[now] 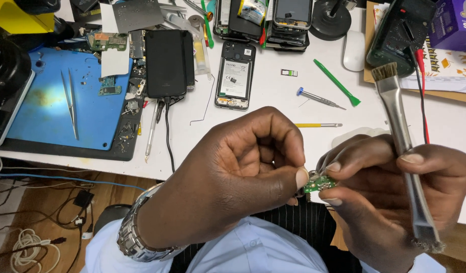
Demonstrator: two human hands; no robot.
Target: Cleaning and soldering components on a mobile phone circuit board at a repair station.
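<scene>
Left hand (238,177) pinching green board (320,183) at lower centre | right hand (394,197) pinching it too, gripping brush (402,136) upright | opened phone (235,76) upper centre on desk (273,111)

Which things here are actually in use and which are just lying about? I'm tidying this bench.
In use:
small green circuit board, pinched between left hand and right hand
metal-handled brush, held in the right hand

Lying about:
opened phone
tweezers on the blue mat
green pry tool
blue-capped screwdriver
multimeter
</scene>
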